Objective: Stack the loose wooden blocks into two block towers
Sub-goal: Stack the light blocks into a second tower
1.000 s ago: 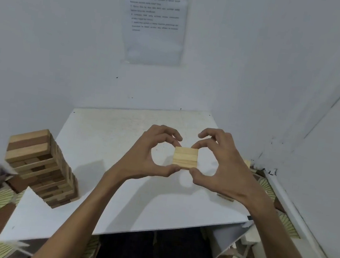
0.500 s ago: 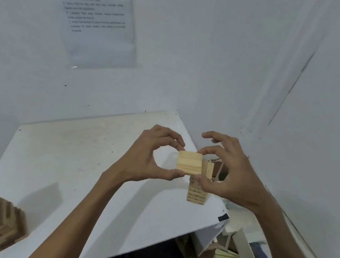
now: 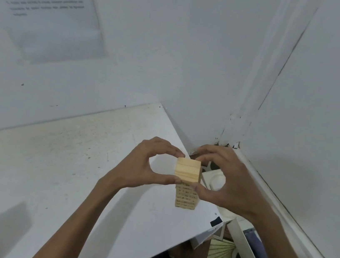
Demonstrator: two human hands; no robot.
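View has swung right since half a second ago. The block layer (image 3: 187,170) now lines up over the small tower (image 3: 186,197). Left hand (image 3: 141,168) and right hand (image 3: 231,185) both pinch the layer, thumbs near edge, fingertips far edge. Judging mid-placement, not released; seated or hovering, can't tell. Tower stands near the right edge of a scuffed white table (image 3: 51,156), in a white-walled corner with a printed sheet (image 3: 46,8) on the wall. Second tower out of view, so remaining work unknown.
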